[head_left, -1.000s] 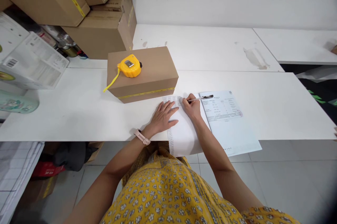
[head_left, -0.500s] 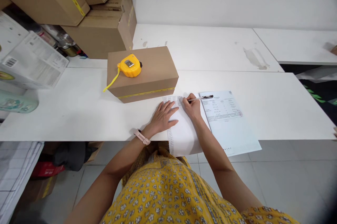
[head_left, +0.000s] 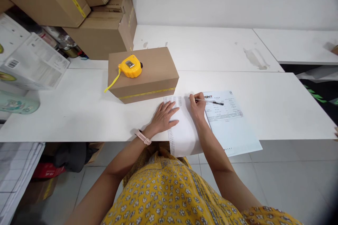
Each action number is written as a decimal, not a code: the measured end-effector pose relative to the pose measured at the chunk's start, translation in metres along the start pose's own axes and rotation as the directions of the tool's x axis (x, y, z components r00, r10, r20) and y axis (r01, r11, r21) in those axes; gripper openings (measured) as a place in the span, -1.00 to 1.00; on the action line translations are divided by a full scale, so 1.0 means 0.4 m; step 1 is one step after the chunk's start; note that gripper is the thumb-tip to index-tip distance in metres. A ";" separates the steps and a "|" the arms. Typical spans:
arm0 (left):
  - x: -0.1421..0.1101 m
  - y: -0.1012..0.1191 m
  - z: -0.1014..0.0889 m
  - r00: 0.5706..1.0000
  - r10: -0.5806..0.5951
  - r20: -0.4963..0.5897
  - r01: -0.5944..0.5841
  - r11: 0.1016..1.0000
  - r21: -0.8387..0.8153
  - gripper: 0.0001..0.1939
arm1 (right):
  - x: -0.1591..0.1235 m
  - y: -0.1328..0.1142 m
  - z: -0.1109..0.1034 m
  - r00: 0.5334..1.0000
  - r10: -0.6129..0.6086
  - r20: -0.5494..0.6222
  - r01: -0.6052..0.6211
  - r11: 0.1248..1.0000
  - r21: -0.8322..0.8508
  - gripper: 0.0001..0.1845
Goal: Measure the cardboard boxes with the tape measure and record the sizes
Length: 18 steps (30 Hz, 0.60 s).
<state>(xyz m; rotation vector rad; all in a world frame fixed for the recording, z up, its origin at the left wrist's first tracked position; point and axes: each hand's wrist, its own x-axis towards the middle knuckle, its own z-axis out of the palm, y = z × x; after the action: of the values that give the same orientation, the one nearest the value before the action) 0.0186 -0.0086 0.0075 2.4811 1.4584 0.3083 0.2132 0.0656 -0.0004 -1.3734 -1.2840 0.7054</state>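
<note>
My left hand lies flat with fingers spread on a white sheet of paper, which has columns of small writing along its top and left edge. A pen is gripped in my right hand, its tip near the top of the sheet. To the right, partly under my right hand and forearm, is a printed document with a logo at its top. Beyond my left hand stands a closed cardboard box. On top of it rests a yellow tape measure, a short end of its tape sticking out.
Stacked cardboard boxes fill the back left of the white table. A white printed carton and a pale green bottle stand at the left. Both papers overhang the table's front edge. A wall rises behind.
My right hand has moved slightly right with the pen, which now points lower at its back end. More of the document's logo shows. My left hand stays in place.
</note>
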 end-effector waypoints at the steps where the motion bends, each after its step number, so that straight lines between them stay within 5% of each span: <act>1: 0.001 -0.001 0.001 1.000 0.001 0.001 -0.001 1.000 -0.002 -0.38 | 0.006 0.004 -0.009 0.999 -0.029 -0.032 0.028 0.999 -0.038 -0.80; 3: 0.001 0.000 0.005 1.000 0.005 -0.001 -0.005 1.000 -0.009 -0.38 | 0.019 0.016 -0.029 0.993 -0.121 -0.008 0.117 0.975 -0.191 -0.89; 6: -0.006 0.003 0.004 0.998 0.004 -0.063 -0.006 0.999 -0.032 -0.46 | 0.032 0.039 -0.056 0.957 -0.229 0.177 0.287 0.832 -0.475 -0.61; 9: -0.018 -0.001 -0.045 0.955 -0.016 -0.295 -0.001 0.998 -0.057 -0.62 | 0.026 0.053 -0.077 0.910 -0.242 0.337 0.405 0.695 -0.594 -0.39; 11: -0.018 -0.016 -0.120 0.859 -0.023 -0.512 -0.003 0.999 -0.051 -0.67 | 0.012 0.052 -0.091 0.909 -0.240 0.341 0.409 0.667 -0.622 -0.32; 13: -0.006 -0.043 -0.220 0.706 -0.040 -0.708 0.025 0.999 -0.031 -0.72 | -0.010 0.044 -0.108 0.928 -0.238 0.286 0.370 0.672 -0.641 -0.33; 15: 0.017 -0.081 -0.322 0.592 -0.084 -0.802 0.107 0.994 -0.025 -0.72 | -0.036 0.030 -0.128 0.942 -0.246 0.228 0.336 0.697 -0.633 -0.41; 16: 0.031 -0.104 -0.366 0.565 -0.117 -0.817 0.158 0.987 -0.032 -0.69 | -0.051 0.022 -0.138 0.945 -0.255 0.204 0.326 0.714 -0.619 -0.45; 18: 0.057 -0.150 -0.430 0.613 -0.235 -0.754 0.253 0.963 -0.094 -0.54 | -0.084 0.004 -0.157 0.949 -0.272 0.160 0.313 0.750 -0.583 -0.51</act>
<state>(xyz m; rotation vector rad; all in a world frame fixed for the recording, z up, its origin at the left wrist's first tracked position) -0.0720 0.0577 0.1530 2.1840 2.0630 1.4329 0.2635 0.0153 0.0057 -1.5969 -1.8303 0.1051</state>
